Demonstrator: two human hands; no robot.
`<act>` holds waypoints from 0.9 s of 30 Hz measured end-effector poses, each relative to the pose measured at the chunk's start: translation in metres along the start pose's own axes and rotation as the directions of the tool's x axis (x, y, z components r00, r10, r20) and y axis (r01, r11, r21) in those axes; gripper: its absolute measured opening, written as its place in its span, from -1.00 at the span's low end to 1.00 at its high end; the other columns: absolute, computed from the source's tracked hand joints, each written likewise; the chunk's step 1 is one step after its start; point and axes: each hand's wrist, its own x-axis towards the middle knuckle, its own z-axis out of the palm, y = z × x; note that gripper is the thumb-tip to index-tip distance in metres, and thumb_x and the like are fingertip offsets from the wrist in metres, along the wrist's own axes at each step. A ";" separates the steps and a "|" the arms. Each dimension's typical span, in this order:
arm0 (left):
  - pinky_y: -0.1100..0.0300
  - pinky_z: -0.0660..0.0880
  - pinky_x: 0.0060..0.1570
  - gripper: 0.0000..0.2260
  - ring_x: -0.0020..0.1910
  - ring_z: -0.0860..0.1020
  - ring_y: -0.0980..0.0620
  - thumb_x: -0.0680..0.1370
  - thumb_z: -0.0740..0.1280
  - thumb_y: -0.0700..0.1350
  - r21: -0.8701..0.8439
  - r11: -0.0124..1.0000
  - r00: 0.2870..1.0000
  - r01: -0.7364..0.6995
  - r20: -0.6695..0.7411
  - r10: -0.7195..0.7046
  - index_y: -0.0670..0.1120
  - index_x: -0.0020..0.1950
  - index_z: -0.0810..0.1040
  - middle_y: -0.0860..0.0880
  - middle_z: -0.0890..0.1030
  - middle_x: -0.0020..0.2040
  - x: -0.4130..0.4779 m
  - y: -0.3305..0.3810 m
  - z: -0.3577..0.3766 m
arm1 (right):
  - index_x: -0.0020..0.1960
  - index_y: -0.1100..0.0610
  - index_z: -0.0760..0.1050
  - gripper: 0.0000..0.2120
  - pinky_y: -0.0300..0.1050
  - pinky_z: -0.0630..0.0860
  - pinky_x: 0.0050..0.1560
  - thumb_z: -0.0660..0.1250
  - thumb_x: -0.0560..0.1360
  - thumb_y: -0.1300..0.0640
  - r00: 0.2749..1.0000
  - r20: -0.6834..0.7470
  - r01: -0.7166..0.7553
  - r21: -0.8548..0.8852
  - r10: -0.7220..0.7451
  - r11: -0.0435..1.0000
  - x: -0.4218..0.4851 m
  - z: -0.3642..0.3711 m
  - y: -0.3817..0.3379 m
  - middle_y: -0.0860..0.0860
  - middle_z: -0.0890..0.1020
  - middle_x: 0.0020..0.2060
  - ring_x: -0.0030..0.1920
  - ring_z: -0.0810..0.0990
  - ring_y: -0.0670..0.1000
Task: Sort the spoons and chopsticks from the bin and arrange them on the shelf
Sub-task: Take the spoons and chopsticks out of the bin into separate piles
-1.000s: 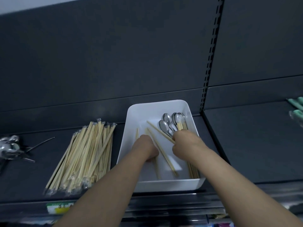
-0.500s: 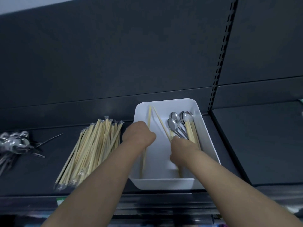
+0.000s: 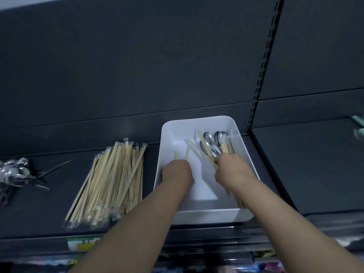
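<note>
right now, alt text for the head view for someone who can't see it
Two bare hands reach into a white bin on a dark shelf, the left hand and right hand each gripping loose chopsticks beside a few metal spoons. Left of it lie wrapped chopsticks and a heap of spoons.

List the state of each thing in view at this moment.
Bin: upright on the shelf, holding mixed cutlery.
Spoons: lying in the bin's far right part.
Chopsticks: scattered in the bin, some in both hands.
Left hand: in the bin, curled round chopsticks.
Right hand: in the bin, gripping chopsticks.
Chopstick pile: wrapped, lying left of the bin.
Spoon pile: heaped at far left.
</note>
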 end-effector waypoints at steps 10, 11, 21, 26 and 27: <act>0.18 0.43 -0.17 -0.81 -0.11 0.50 -0.06 0.42 0.40 -0.12 -0.234 0.968 0.987 0.094 0.152 -0.059 -0.11 -0.16 0.39 -0.04 0.46 -0.15 0.007 0.012 0.001 | -0.08 0.18 0.49 -0.86 -0.13 0.32 -0.25 0.16 0.50 0.25 0.990 -0.132 0.056 0.082 -0.045 0.995 -0.012 0.010 0.012 0.06 0.37 -0.16 -0.21 0.44 0.16; 0.18 0.43 -0.14 -0.81 -0.07 0.51 -0.07 0.43 0.39 -0.11 -0.236 0.969 0.990 0.080 0.131 -0.050 -0.11 -0.13 0.39 -0.03 0.45 -0.14 0.006 0.012 0.001 | -0.08 0.18 0.48 -0.87 -0.12 0.32 -0.24 0.16 0.50 0.25 0.986 -0.159 0.064 0.093 -0.048 0.994 -0.012 0.011 0.012 0.06 0.35 -0.16 -0.18 0.48 0.18; -0.02 0.56 -0.12 -0.91 -0.19 0.60 -0.16 0.40 0.39 -0.14 -0.728 0.678 0.979 -0.105 -0.194 -0.056 -0.08 -0.19 0.48 -0.20 0.65 -0.17 -0.001 -0.018 -0.049 | 0.15 0.17 0.46 -0.78 -0.06 0.40 -0.21 0.17 0.53 0.26 0.875 -0.479 0.170 0.169 -0.070 0.971 -0.011 0.004 -0.028 0.16 0.45 0.03 0.02 0.50 0.24; 0.03 0.49 -0.21 -0.85 -0.28 0.48 -0.08 0.45 0.41 -0.11 -0.727 0.675 0.940 -0.126 -0.305 -0.152 -0.18 -0.08 0.56 -0.09 0.52 -0.26 -0.006 -0.081 -0.066 | -0.04 0.17 0.44 -0.90 -0.08 0.24 -0.31 0.15 0.54 0.25 0.857 -0.487 0.242 0.089 -0.170 0.966 -0.011 0.005 -0.092 0.07 0.36 -0.20 -0.17 0.45 0.20; 0.04 0.49 -0.22 -0.88 -0.28 0.48 -0.10 0.45 0.40 -0.12 -0.722 0.686 0.937 -0.086 -0.292 -0.191 -0.15 -0.15 0.52 -0.11 0.52 -0.27 -0.007 -0.099 -0.065 | -0.04 0.18 0.43 -0.90 -0.09 0.23 -0.32 0.14 0.56 0.24 0.859 -0.480 0.255 0.096 -0.180 0.962 -0.011 0.009 -0.106 0.05 0.33 -0.21 -0.23 0.42 0.19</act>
